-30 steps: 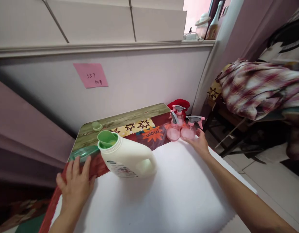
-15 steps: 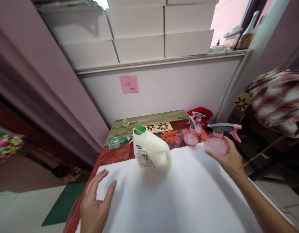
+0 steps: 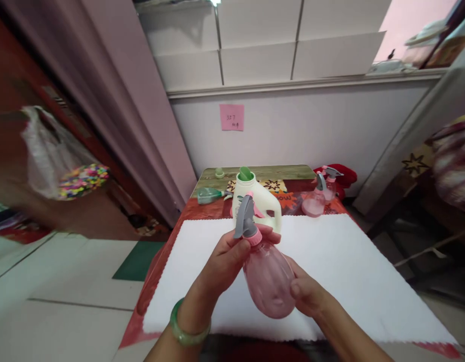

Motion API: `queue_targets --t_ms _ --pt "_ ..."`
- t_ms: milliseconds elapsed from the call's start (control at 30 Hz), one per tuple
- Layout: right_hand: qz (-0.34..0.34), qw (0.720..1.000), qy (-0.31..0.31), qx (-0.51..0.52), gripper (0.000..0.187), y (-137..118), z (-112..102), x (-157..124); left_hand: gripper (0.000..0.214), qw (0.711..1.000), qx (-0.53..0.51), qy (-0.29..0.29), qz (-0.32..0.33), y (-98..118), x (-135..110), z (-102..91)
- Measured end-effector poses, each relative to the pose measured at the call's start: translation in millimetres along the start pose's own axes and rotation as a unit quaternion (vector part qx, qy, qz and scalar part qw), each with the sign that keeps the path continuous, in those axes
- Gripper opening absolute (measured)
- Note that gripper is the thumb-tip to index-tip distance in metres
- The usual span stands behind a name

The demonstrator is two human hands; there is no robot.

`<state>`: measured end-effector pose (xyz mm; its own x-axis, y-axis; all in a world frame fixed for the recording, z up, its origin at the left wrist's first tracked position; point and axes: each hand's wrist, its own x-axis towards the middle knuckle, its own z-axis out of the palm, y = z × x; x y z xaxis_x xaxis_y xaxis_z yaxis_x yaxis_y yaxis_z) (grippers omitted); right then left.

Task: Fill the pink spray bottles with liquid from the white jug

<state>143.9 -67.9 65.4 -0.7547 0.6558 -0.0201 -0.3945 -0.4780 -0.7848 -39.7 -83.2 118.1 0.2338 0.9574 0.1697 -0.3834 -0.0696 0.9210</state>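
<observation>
A pink spray bottle (image 3: pixel 269 276) with a grey trigger head is held tilted above the white mat (image 3: pixel 353 271). My left hand (image 3: pixel 226 259) is wrapped round its pink collar under the sprayer. My right hand (image 3: pixel 305 294) cups the bottle's round body from below. Behind the bottle stands a white detergent jug (image 3: pixel 260 203) with an open green spout.
Two more pink spray bottles (image 3: pixel 318 198) stand at the table's back right, beside a red cloth (image 3: pixel 341 176). A green bottle (image 3: pixel 207 195) lies at the back left, a small green cap (image 3: pixel 219 173) beyond it. A curtain hangs left, a chair with clothes right.
My right hand has lifted a pink spray bottle from the back right and brought it to the front centre. My left hand has left the mat and gripped its neck.
</observation>
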Motion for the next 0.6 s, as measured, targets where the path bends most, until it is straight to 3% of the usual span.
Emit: queue_targets --t_ms 200,300,400,500,567,600 --pt "0.104 0.976 -0.114 0.155 0.092 52.9 -7.1 9.1 0.038 0.998 -0.057 -0.015 -0.031 3.5 -8.2 -3.7" --pt "0.103 0.966 -0.136 0.192 0.095 62.7 -2.8 8.6 0.028 0.998 -0.062 0.005 -0.023 1.0 -4.1 -5.3" --pt "0.049 0.987 -0.067 0.140 0.087 52.6 7.2 7.7 0.024 0.999 -0.021 0.045 0.004 -0.1 0.6 -5.8" --pt "-0.047 0.997 0.060 0.023 0.090 41.6 12.4 9.9 0.020 0.996 0.013 0.090 0.000 -0.1 4.6 -3.2" --pt "-0.117 0.973 0.180 -0.090 0.092 42.5 10.1 12.7 0.021 0.990 0.018 0.139 -0.008 -1.1 7.2 1.1" --pt "-0.149 0.946 0.245 -0.153 0.094 45.4 7.6 14.1 0.023 0.985 0.020 0.168 -0.007 -2.1 8.6 3.8"
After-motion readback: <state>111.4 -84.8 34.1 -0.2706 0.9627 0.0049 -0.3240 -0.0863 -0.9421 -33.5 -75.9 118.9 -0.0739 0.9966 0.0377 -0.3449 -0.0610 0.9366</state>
